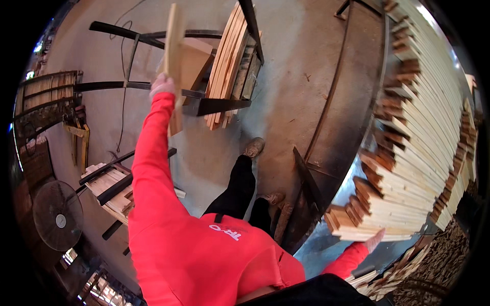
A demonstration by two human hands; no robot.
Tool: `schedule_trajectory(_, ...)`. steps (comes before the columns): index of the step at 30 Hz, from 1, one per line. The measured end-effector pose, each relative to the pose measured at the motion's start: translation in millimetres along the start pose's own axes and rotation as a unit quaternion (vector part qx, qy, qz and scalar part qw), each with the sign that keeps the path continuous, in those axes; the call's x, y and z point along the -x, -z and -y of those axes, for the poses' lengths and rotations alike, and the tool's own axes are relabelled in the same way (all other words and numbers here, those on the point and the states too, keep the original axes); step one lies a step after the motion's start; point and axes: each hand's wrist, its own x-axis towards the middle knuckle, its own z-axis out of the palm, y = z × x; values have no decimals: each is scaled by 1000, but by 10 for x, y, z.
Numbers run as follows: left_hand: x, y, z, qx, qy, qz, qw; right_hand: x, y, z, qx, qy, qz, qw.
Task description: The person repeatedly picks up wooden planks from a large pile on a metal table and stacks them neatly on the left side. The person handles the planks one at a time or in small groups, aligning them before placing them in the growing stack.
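My left arm stretches forward, and my left hand (162, 85) is closed around a pale wooden board (175, 43), held upright over a dark metal frame. On that frame, just right of the board, leans a stack of similar boards (224, 66). My right hand (375, 240) is low on the right, its fingers stretched out against the nearest board (380, 233) of a long row. Those boards (423, 137) lie side by side on a metal table (319, 250), their brown-edged ends uneven. The right fingertips are partly hard to make out.
The dark metal frame (196, 94) stands ahead on the concrete floor (291, 66). A floor fan (57, 215) and a rack with wood pieces (112, 191) are on the left. A dark metal rail (332, 97) runs along the table's left side. Stacked timber (434, 270) is lower right.
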Motion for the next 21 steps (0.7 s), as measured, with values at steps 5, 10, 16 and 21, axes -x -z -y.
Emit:
schedule_trajectory(5,-161,-1169,-235,191,-100,106,971,137,156,216,92,55,-2,994)
schedule_trajectory(10,-267,-958,-361,146,-223,138,954,293,273,394,163,69,2,984)
schedule_trajectory(16,924,-717,-862,85,-435,168,881,1104,704,405,240,29,-39,970)
schedule_trajectory(21,3070,-67,-36,-123,-457,470,745,2515,1839,-609,348,-154,-122,917)
